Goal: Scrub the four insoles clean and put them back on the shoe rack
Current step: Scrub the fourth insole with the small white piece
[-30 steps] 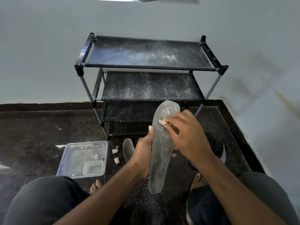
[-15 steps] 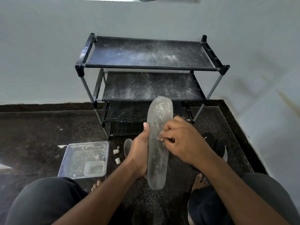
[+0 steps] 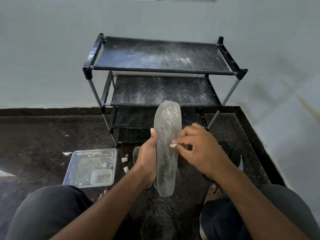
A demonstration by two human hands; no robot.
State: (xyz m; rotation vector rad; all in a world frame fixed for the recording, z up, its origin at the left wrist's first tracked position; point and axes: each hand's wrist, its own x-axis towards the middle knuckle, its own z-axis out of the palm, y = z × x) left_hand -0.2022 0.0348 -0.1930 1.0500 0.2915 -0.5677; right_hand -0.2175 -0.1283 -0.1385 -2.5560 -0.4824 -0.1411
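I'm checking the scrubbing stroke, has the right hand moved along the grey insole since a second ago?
Yes. The right hand slid from near the grey insole's toe down to its middle, away from the black shoe rack.

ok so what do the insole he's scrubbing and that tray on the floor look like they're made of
Insole: seemingly a grey, matte foam or rubbery sheet; it looks thin, dull and dusted with white specks, so the exact material is unclear. Tray: clear hard plastic, probably; the dark floor shows through it and its rim catches glossy highlights.
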